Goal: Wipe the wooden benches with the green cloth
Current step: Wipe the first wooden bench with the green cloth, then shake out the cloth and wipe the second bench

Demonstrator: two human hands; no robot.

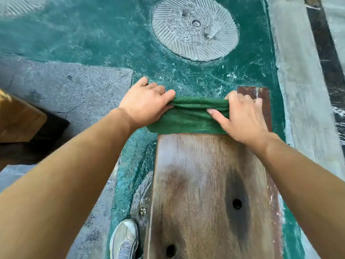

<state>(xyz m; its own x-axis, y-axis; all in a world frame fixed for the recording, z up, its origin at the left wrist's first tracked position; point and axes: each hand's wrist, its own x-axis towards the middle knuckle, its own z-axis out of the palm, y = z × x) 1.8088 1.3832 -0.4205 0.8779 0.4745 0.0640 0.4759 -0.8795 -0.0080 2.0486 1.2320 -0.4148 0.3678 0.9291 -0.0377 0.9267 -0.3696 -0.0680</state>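
- The green cloth point(186, 119) is held stretched crosswise over the far part of the wooden bench point(203, 180), with its left end past the bench's edge.
- The cloth's left end is gripped by the left hand point(147, 102), with fingers curled round the bunched fabric.
- Its right end is pinched by the right hand point(242, 118), with the thumb laid on top.
- A round grooved stone point(195, 28) is set in the floor beyond.
- A grey shoe point(124, 240) is seen left of the bench.

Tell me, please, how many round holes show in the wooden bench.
2: one hole right of middle on the bench, another by its left edge at the frame's bottom. Arms may hide more.
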